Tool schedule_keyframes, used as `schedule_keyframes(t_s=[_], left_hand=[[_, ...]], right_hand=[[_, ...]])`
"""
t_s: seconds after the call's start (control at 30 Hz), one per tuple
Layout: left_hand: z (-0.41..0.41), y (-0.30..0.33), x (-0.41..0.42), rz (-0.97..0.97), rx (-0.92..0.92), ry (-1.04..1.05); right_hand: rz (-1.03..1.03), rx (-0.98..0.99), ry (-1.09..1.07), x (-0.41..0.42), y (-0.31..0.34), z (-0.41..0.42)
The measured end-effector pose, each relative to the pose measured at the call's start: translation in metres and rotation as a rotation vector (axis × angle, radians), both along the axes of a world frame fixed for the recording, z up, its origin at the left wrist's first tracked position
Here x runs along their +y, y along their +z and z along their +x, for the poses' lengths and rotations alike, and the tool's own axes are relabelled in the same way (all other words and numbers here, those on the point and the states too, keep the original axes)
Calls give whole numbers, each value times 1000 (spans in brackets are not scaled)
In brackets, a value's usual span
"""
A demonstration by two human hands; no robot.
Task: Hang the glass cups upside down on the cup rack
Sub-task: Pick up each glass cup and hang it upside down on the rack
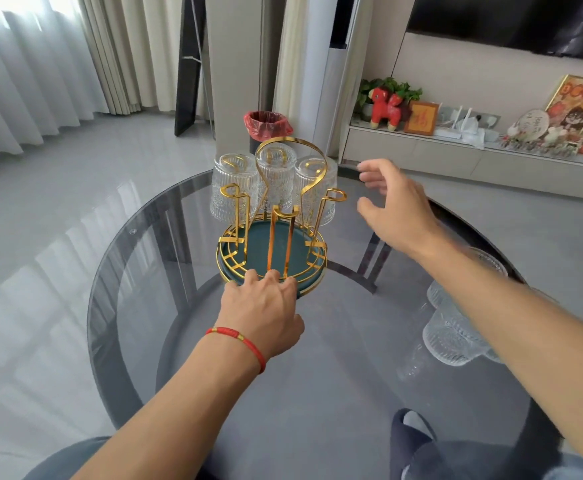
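Three glass cups (276, 181) already hang upside down on the far pegs of the gold cup rack (272, 216), at about 11, 12 and 1 o'clock around its blue tray (309, 261). Three near pegs stand bare, at roughly 9, 6 and 3 o'clock. More cups (456, 337) wait on the round glass desk (165, 258) at about 4 o'clock from the rack, partly hidden under the right forearm; how many there are I cannot tell.

The left hand (266, 306) rests at the rack's 6 o'clock edge, its fingers (272, 277) curled loosely onto the gold rim and touching it, gripping no cup. The right hand (394, 202) hovers just beside the rack at 3 o'clock, fingers spread wide and empty, close to the cup at 1 o'clock but apart from it.

The step in hand looks like steadying or turning the rack so a bare peg faces the waiting cups. To do it well, the left hand should press the base down lightly so the rack does not skid on the slick glass, and any turn should be slow, since the hung cups sit loose on their pegs and could knock together. The right hand is best kept clear of the tall looped handle (288, 157), then sent to 4 o'clock for the next cup.
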State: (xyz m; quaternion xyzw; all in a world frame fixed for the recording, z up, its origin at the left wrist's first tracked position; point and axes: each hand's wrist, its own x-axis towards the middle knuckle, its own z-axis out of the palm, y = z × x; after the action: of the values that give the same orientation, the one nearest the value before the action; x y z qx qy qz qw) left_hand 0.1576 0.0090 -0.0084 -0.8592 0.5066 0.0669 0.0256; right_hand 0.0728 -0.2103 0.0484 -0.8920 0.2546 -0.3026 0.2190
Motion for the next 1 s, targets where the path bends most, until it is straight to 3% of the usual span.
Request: schedule_keyframes(t_s=[0.13,0.23,0.43,0.57,0.7,0.9,1.0], left_hand=[[-15,-4,-5,-185,-7,-30],[-28,-8,-8,-373,183,-66],[-51,-11,-9,-598,459,-91],[-58,-14,-10,-596,513,-76],[-62,-16,-12,-633,549,-57],[-67,-17,-13,-648,577,-118],[-68,-17,-12,-652,608,-188]], right_hand=[[-291,-3,-15,36,-22,-66],[-364,62,-54,49,-35,-109],[-238,176,-308,52,-45,-171],[-185,395,-446,50,-46,-182],[-246,468,-447,48,-51,-186],[-298,272,-301,50,-45,-183],[-91,60,-138,66,-48,-176]])
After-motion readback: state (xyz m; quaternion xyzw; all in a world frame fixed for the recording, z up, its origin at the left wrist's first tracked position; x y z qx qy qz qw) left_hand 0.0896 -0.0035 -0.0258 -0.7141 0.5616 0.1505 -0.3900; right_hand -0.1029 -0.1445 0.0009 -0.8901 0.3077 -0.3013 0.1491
